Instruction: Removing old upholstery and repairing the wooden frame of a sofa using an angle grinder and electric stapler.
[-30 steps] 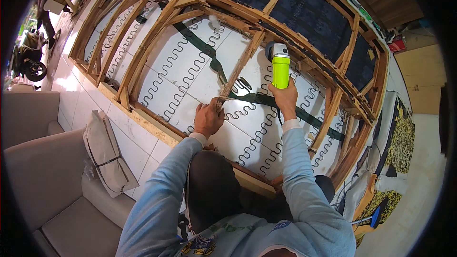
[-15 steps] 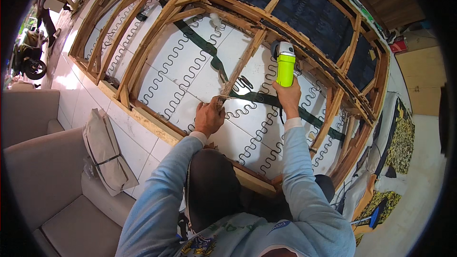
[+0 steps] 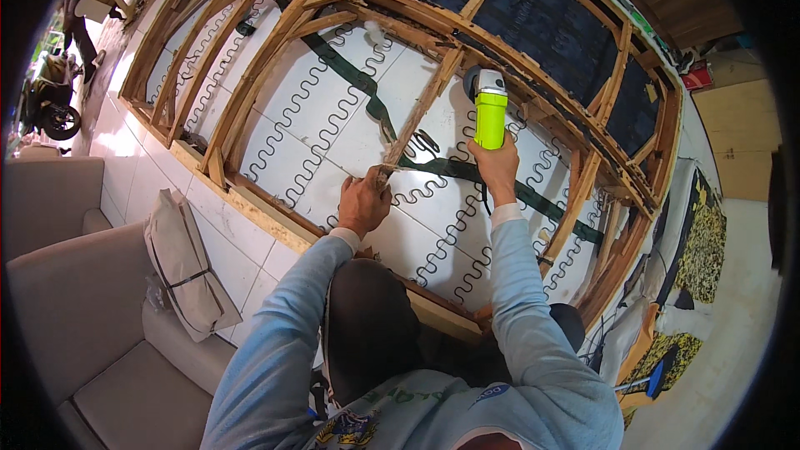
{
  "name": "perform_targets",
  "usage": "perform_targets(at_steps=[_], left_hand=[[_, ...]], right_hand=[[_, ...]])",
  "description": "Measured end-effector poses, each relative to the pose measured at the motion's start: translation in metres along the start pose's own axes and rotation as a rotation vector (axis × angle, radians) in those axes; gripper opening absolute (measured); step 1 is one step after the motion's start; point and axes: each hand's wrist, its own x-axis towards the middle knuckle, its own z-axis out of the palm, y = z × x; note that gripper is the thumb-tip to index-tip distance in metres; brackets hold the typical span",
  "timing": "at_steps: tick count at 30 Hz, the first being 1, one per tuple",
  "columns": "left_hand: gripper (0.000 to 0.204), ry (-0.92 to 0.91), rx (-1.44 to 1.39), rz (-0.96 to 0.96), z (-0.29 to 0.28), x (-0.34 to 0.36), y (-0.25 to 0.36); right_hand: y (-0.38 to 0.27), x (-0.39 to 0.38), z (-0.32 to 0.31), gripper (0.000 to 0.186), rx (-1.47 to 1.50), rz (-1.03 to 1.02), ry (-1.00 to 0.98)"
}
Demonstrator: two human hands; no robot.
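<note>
Head view: grinder (image 3: 491, 121) juts beyond clasping right hand (image 3: 498, 170); left hand (image 3: 364, 203) seemingly grips slat (image 3: 426, 107).

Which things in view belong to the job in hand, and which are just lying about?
In the job:
yellow-green grinder, in the right hand
wooden bar, its near end in the left hand
wooden frame

Apparently just lying about:
tied beige bundle
blue-handled tool
motorbike

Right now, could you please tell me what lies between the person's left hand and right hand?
In the head view, dark green webbing and a zigzag spring lie between the left hand and right hand, with white floor tiles beneath.
</note>
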Motion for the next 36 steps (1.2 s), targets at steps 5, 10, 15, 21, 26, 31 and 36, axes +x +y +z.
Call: perform_targets(at_steps=[5,10,15,21,26,31,36], left_hand=[[0.04,-0.017,-0.019,-0.019,-0.002,-0.001,-0.001],[0.04,-0.006,-0.046,-0.012,-0.003,-0.001,0.0],[0.04,-0.005,-0.02,-0.024,-0.003,-0.001,0.001],[0.04,-0.025,-0.048,-0.029,-0.005,-0.001,0.002],[0.04,-0.043,-0.041,-0.039,-0.007,-0.001,0.003],[0.042,-0.045,-0.022,-0.035,-0.006,0.0,0.003],[0.042,-0.035,-0.035,-0.049,-0.004,-0.001,0.003]], right_hand=[[-0.003,-0.001,0.001,0.055,0.017,-0.001,-0.038],[-0.002,0.001,0.001,0.056,0.009,0.005,-0.035],[0.0,0.005,-0.003,0.055,0.003,0.011,-0.019],[0.001,0.006,-0.005,0.053,0.01,0.023,-0.015],[-0.008,-0.003,0.002,0.053,0.045,0.001,-0.033],[-0.002,0.001,0.011,0.055,-0.004,-0.029,-0.033],[-0.002,-0.001,0.011,0.056,-0.003,-0.03,-0.022]])
